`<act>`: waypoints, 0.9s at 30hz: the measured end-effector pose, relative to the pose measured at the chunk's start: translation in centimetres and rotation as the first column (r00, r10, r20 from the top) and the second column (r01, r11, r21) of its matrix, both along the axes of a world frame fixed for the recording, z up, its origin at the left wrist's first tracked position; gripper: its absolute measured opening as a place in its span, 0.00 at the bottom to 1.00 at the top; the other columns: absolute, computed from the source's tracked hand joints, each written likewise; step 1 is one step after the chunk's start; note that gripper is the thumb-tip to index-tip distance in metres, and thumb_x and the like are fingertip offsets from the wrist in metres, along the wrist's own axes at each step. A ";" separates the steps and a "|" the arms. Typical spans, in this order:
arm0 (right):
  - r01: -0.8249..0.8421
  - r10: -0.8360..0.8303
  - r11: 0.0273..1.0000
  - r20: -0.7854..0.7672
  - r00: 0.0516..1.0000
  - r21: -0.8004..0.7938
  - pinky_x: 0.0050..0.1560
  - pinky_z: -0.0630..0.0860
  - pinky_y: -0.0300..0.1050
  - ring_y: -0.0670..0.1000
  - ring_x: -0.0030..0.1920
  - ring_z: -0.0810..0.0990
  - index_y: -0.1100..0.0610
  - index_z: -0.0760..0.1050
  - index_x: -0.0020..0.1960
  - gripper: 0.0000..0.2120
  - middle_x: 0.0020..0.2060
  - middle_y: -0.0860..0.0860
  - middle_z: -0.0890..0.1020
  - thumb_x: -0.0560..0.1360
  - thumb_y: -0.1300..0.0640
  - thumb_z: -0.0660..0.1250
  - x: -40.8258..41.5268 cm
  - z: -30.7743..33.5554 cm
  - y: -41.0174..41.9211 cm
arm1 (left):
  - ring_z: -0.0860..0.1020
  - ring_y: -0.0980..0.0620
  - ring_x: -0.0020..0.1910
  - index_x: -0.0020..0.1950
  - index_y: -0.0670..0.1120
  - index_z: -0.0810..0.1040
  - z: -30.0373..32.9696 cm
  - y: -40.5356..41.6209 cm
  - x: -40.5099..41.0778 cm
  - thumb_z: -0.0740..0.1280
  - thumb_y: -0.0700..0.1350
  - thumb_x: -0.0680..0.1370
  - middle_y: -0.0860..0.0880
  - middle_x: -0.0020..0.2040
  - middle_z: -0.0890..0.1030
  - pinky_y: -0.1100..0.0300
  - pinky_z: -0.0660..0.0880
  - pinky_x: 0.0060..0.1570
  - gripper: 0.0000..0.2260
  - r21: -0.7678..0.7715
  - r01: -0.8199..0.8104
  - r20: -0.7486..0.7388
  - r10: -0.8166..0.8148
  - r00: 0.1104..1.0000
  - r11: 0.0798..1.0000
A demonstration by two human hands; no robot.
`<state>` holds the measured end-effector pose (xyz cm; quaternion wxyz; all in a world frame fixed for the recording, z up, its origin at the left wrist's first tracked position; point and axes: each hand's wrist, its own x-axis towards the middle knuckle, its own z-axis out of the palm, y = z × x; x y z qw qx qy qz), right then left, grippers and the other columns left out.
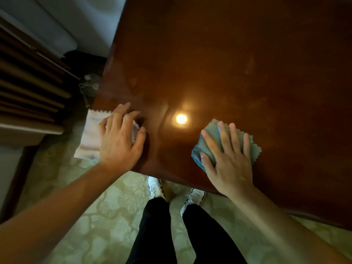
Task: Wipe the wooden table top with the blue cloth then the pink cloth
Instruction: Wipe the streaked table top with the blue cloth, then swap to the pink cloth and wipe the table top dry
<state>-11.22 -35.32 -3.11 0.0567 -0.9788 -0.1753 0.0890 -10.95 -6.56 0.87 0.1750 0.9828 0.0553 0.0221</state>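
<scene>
Right hand (227, 159) flat on blue cloth (211, 138), left hand (120, 138) on pink cloth (89, 134).

Right hand (227, 157) flat on blue cloth (211, 134); left hand (120, 138) on pink cloth (89, 134).

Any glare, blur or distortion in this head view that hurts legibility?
Head view: a lamp reflection glares on the glossy table top between the hands; the left hand and pink cloth look slightly motion-blurred; wide-angle bending curves the table edge; far corners are dim.
</scene>
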 end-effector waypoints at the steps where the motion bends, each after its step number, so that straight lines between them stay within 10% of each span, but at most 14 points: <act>1: -0.002 0.002 1.000 0.005 1.000 -0.003 0.79 0.48 0.67 0.62 0.81 0.55 0.44 0.60 0.80 0.28 0.81 0.56 0.58 0.82 0.38 0.50 0.6 0.0 0.9 | 0.64 0.43 0.74 0.68 0.45 0.73 0.0 1.1 -0.5 0.58 0.54 0.79 0.43 0.74 0.69 0.49 0.57 0.68 0.21 0.007 -0.019 -0.008 0.019 1.000 1.000; 14: -0.157 0.158 0.987 0.038 0.987 -0.028 0.80 0.43 0.65 0.60 0.82 0.47 0.42 0.50 0.82 0.29 0.83 0.54 0.51 0.83 0.36 0.41 12.2 -0.6 18.8 | 0.45 0.40 0.81 0.82 0.42 0.51 -3.5 7.7 -4.9 0.45 0.58 0.84 0.37 0.81 0.49 0.43 0.45 0.78 0.30 0.181 0.051 -0.199 -0.014 0.980 0.982; 27: -0.303 0.329 0.933 -0.117 0.937 0.193 0.78 0.34 0.56 0.56 0.82 0.39 0.43 0.49 0.83 0.28 0.83 0.53 0.46 0.85 0.39 0.48 13.9 1.9 26.9 | 0.47 0.36 0.80 0.81 0.39 0.53 -3.3 7.3 -4.8 0.46 0.56 0.84 0.33 0.80 0.52 0.43 0.47 0.78 0.30 0.170 0.069 -0.211 -0.032 0.977 0.983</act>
